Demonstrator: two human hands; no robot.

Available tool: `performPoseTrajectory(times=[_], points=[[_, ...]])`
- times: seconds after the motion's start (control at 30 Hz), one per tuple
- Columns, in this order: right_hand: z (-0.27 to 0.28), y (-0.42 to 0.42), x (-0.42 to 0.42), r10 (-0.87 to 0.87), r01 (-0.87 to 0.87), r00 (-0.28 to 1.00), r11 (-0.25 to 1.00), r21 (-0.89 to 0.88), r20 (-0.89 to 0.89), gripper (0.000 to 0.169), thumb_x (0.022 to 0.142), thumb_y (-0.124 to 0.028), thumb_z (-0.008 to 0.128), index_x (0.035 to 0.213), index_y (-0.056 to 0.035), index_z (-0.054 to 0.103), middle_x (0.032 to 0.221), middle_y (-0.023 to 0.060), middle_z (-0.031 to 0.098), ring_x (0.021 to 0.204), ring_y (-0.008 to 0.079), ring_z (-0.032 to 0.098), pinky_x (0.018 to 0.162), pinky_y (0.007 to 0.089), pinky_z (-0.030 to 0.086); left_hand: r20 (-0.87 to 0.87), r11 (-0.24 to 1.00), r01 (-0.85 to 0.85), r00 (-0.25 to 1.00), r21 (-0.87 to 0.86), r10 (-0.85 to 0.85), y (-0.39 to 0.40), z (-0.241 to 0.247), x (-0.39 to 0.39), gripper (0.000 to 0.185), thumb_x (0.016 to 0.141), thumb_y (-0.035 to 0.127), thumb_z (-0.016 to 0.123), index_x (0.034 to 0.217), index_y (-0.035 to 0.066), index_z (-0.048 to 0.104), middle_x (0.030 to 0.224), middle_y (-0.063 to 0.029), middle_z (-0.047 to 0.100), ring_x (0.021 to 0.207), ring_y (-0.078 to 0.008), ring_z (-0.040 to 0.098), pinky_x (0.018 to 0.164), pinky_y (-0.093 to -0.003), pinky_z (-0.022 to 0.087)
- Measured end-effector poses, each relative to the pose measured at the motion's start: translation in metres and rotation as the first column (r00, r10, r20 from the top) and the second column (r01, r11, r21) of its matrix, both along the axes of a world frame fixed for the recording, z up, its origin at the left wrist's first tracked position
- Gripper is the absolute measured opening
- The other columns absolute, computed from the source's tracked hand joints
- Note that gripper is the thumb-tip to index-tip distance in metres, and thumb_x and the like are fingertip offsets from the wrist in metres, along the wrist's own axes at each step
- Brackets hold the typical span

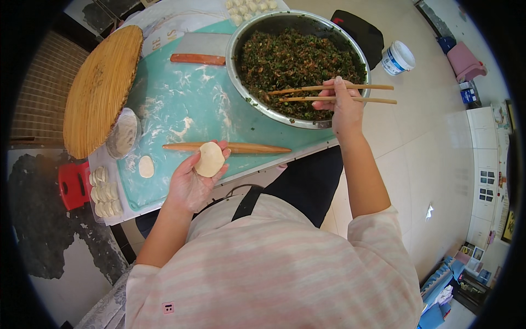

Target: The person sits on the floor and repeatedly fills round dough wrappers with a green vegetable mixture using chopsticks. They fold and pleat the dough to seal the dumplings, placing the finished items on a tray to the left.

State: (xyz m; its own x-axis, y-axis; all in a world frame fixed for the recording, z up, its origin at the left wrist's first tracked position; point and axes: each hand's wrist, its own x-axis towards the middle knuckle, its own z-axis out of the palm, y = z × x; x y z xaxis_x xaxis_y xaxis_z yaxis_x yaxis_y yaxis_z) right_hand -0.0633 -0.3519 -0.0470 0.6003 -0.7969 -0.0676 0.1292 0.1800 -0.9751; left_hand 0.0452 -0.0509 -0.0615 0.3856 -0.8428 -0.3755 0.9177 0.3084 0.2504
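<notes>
On the palm and fingers of my left hand (193, 185) rests a round dough wrapper (210, 159). My right hand (345, 107) grips a pair of wooden chopsticks (372, 86), their tips in the chopped green filling (300, 61). A large steel bowl (234, 80) holds this filling. Just beyond my left hand, a tapered wooden rolling pin (263, 148) lies on the floured green mat (185, 107). Another flat wrapper (146, 166) lies on the mat to the left.
A cleaver (201, 59) with a wooden handle lies beside the bowl. At the left are a round slatted board (102, 90), a bowl of flour (123, 133) and a tray of dumplings (106, 192). More dumplings (248, 9) sit at the far edge. A white bucket (397, 58) stands right.
</notes>
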Motion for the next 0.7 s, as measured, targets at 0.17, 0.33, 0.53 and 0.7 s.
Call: performPoseTrajectory(times=[0.17, 0.33, 0.53, 0.7], points=[[-0.002, -0.014, -0.006, -0.082, 0.074, 0.996, 0.985, 0.154, 0.041, 0.029, 0.090, -0.026, 0.045, 0.085, 0.0014, 0.055, 0.065, 0.0091, 0.055, 0.049, 0.0179, 0.057, 0.048, 0.0282, 0.052, 0.062, 0.992, -0.009, 0.998, 0.128, 0.001, -0.026, 0.010, 0.006, 0.038, 0.092, 0.017, 0.035, 0.122, -0.006, 0.035, 0.128, -0.0203, 0.039, 0.118, -0.0303, 0.042, 0.093, -0.0386, 0.043], [0.003, -0.024, -0.018, -0.132, 0.096, 0.983, 0.963, 0.250, 0.131, 0.029, 0.090, -0.026, 0.046, 0.086, 0.0019, 0.054, 0.069, 0.0102, 0.055, 0.052, 0.0194, 0.058, 0.051, 0.0289, 0.053, 0.133, 0.994, 0.008, 0.991, 0.110, -0.023, -0.064, 0.023, 0.014, 0.037, 0.093, 0.018, 0.032, 0.121, -0.006, 0.035, 0.126, -0.0211, 0.041, 0.116, -0.0310, 0.043, 0.094, -0.0398, 0.042], [0.046, 0.030, -0.032, -0.061, 0.112, 0.975, 0.965, -0.236, 0.215, 0.031, 0.091, -0.026, 0.044, 0.086, 0.0025, 0.055, 0.069, 0.0107, 0.055, 0.057, 0.0203, 0.058, 0.053, 0.0305, 0.052, 0.182, 0.998, -0.016, 0.983, 0.053, 0.006, -0.117, 0.030, 0.018, 0.045, 0.095, 0.031, 0.023, 0.122, -0.003, 0.035, 0.120, -0.0190, 0.046, 0.111, -0.0299, 0.047, 0.096, -0.0417, 0.038], [0.041, 0.061, -0.047, 0.190, -0.027, 0.982, 0.165, -0.986, 0.005, 0.011, 0.077, -0.008, 0.055, 0.086, -0.0014, 0.057, 0.073, 0.0119, 0.058, 0.062, 0.0244, 0.058, 0.052, 0.0310, 0.048, 0.146, 0.997, -0.024, 0.989, -0.069, 0.034, -0.137, 0.032, 0.013, 0.050, 0.095, 0.035, 0.016, 0.121, -0.002, 0.037, 0.119, -0.0159, 0.048, 0.111, -0.0278, 0.047, 0.096, -0.0413, 0.038]])
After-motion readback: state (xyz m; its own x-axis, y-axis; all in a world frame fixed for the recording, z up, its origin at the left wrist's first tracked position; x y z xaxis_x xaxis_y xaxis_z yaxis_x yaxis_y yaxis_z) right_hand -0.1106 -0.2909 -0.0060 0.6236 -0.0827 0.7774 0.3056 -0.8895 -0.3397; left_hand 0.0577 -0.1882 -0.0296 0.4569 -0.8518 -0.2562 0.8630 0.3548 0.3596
